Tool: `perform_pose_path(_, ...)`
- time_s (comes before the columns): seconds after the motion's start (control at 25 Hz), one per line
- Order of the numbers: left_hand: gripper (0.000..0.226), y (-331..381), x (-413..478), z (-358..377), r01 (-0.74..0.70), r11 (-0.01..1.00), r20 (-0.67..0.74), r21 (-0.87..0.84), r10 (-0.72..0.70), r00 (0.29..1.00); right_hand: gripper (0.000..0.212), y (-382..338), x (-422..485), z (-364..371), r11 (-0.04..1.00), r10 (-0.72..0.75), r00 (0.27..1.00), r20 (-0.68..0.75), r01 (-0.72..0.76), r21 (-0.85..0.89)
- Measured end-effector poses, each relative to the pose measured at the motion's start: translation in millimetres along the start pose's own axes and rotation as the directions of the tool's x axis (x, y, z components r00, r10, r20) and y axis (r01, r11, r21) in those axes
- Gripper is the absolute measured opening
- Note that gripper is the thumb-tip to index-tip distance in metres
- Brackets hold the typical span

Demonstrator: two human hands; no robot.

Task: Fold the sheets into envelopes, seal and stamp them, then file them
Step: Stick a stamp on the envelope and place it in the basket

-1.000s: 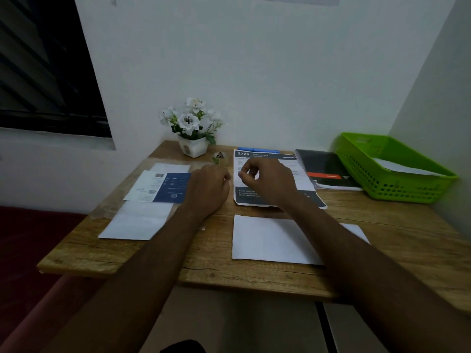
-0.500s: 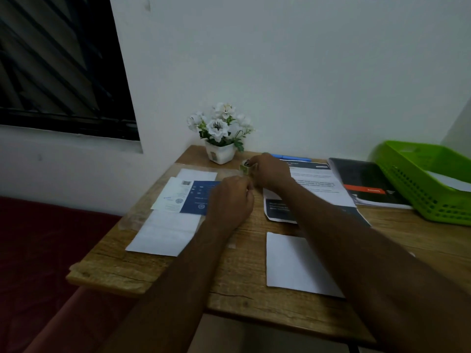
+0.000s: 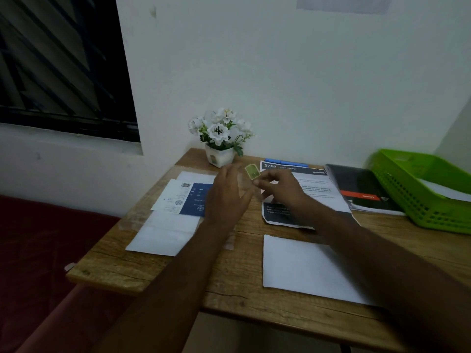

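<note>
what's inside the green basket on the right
The green basket holds white paper lying flat. Its near wall and the frame edge hide the rest, so whether anything lies under the paper cannot be seen.

Matt grained wood table point(image 3: 237, 284); smooth paper sheet point(image 3: 303, 268); glossy plastic basket point(image 3: 418, 200).

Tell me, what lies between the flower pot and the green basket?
In the head view: a blue pen, a printed sheet, and a black booklet.

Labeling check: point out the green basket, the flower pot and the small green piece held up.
green basket point(image 3: 418, 197), head view, front mesh wall
flower pot point(image 3: 219, 157), head view, pot front
small green piece point(image 3: 252, 171), head view, face centre
</note>
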State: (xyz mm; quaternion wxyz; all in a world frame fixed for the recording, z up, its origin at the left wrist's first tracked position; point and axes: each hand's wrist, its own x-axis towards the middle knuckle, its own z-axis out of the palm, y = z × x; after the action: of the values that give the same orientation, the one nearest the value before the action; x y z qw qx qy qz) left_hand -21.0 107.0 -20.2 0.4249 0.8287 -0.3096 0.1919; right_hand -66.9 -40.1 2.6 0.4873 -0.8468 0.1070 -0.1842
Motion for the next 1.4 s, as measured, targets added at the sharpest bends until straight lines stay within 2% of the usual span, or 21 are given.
perform_pose_path(0.08,0.075,3,-1,2,0.017,0.976,0.088,-0.215,0.002,0.996,0.005,-3,-29,-8,0.986,0.025,0.997,0.07,-0.036,0.162)
perform_pose_path(0.16,0.074,7,-4,4,0.012,0.924,0.144,-0.382,0.047,0.988,0.007,-4,-52,-15,0.97,0.031,0.994,0.109,-0.056,0.235)
perform_pose_path(0.2,0.069,7,-5,5,-0.013,0.911,0.142,-0.412,0.078,0.987,0.006,-4,-58,-18,0.966,0.031,0.993,0.113,-0.059,0.252)
perform_pose_path(0.32,0.056,8,-7,6,-0.111,0.914,0.094,-0.39,0.16,0.983,0.006,-3,-68,-24,0.97,0.014,0.993,0.113,-0.041,0.239)
perform_pose_path(0.4,0.053,11,-9,7,-0.143,0.919,0.092,-0.368,0.189,0.978,0.009,2,-70,-26,0.993,-0.033,0.999,0.037,0.029,0.113)
perform_pose_path(0.52,0.055,13,-9,7,-0.121,0.939,0.131,-0.321,0.17,0.977,0.029,12,-69,-28,0.974,-0.207,0.972,-0.111,0.194,-0.12)
perform_pose_path(0.6,0.056,11,-8,8,-0.117,0.955,0.171,-0.272,0.168,0.971,0.038,14,-69,-29,0.924,-0.338,0.936,-0.096,0.311,-0.222)
perform_pose_path(0.76,0.058,9,-8,11,-0.132,0.968,0.201,-0.215,0.176,0.964,0.028,16,-69,-30,0.853,-0.438,0.891,-0.117,0.37,-0.368)
perform_pose_path(0.96,0.061,9,-9,12,-0.122,0.979,0.2,-0.165,0.155,0.967,0.008,20,-67,-31,0.864,-0.468,0.864,-0.187,0.402,-0.305)
perform_pose_path(1.16,0.056,7,-7,12,-0.072,0.989,0.18,-0.132,0.095,0.979,0.006,23,-66,-42,0.867,-0.488,0.846,-0.213,0.441,-0.234)
perform_pose_path(1.4,0.05,4,15,10,0.035,0.99,0.095,-0.134,-0.022,0.995,0.01,36,-60,-55,0.957,-0.278,0.911,-0.303,0.237,-0.167)
